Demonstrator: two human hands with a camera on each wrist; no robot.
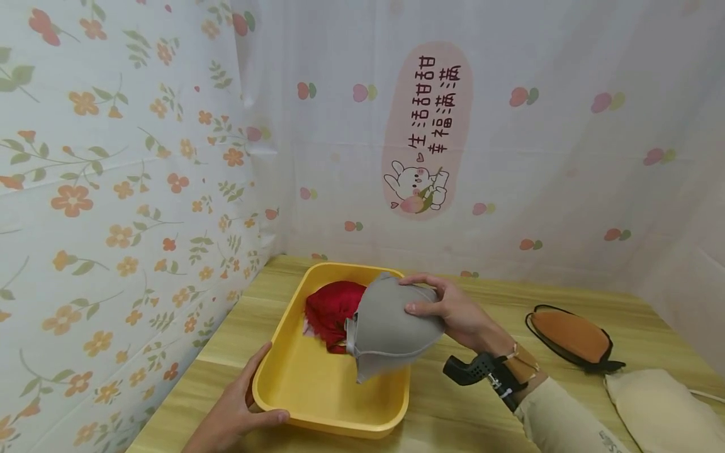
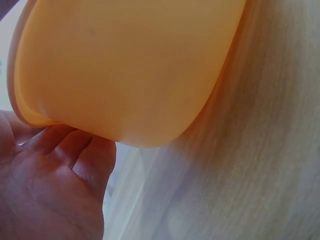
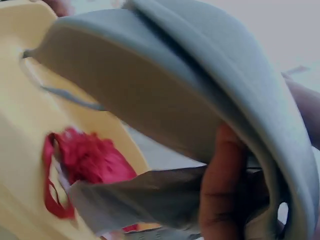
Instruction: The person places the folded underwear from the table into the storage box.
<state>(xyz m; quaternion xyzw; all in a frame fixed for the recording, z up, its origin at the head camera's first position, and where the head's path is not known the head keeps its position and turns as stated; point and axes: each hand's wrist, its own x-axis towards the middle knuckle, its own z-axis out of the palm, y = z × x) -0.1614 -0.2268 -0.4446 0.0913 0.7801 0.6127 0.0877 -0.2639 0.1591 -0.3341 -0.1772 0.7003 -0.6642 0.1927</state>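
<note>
A grey bra (image 1: 385, 327), folded with its cups nested together, is in my right hand (image 1: 455, 314) above the yellow basin (image 1: 317, 393). In the right wrist view, a finger (image 3: 222, 185) reaches inside the grey cup, and a strap and band hang down. My left hand (image 1: 235, 406) holds the basin's near left corner, its thumb by the front rim and its fingers along the outer side. The left wrist view shows those fingers against the wall under the rim. At the back left inside the basin lies a red bra (image 1: 331, 308), partly hidden behind the grey one.
To the right on the wood-patterned table (image 1: 476, 409) lie an orange-brown bra (image 1: 572, 333) with black edging and a cream bra (image 1: 665, 409). Floral-patterned curtains (image 1: 113, 189) rise along the left side and the back.
</note>
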